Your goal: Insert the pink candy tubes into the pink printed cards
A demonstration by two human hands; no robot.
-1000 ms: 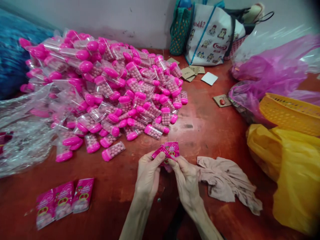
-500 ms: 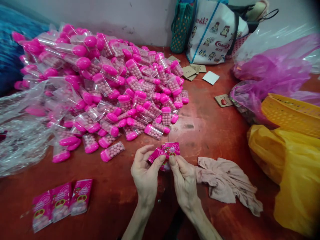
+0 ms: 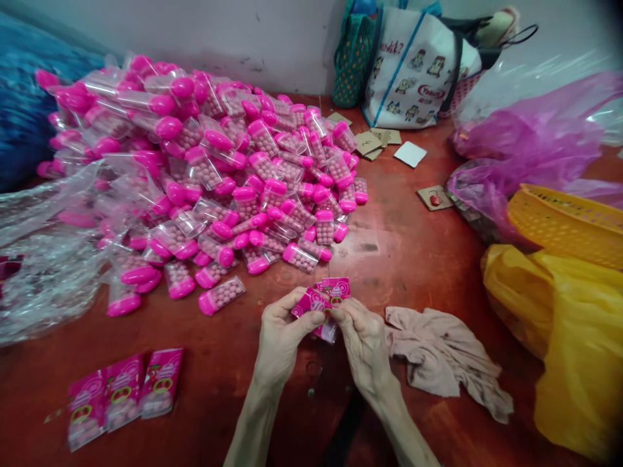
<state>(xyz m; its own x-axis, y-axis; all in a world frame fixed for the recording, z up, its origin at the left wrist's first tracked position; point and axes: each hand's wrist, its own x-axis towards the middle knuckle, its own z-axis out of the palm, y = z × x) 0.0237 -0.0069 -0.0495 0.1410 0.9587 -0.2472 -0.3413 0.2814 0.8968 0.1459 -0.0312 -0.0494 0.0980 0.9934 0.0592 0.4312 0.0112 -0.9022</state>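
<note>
Left hand [image 3: 280,334]: you pinch a pink wrapper [image 3: 310,301].
Right hand [image 3: 365,344]: you pinch, apparently, a second wrapper [image 3: 339,287], overlapping.
Wrappers: uneven pulling could crease or tear either.

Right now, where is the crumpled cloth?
In the head view, the crumpled cloth lies on the right, between the right hand and the yellow bag.

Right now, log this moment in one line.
left hand, right hand: holding pink wrapping | beyond: containers | left: three packets | right: cloth
</note>
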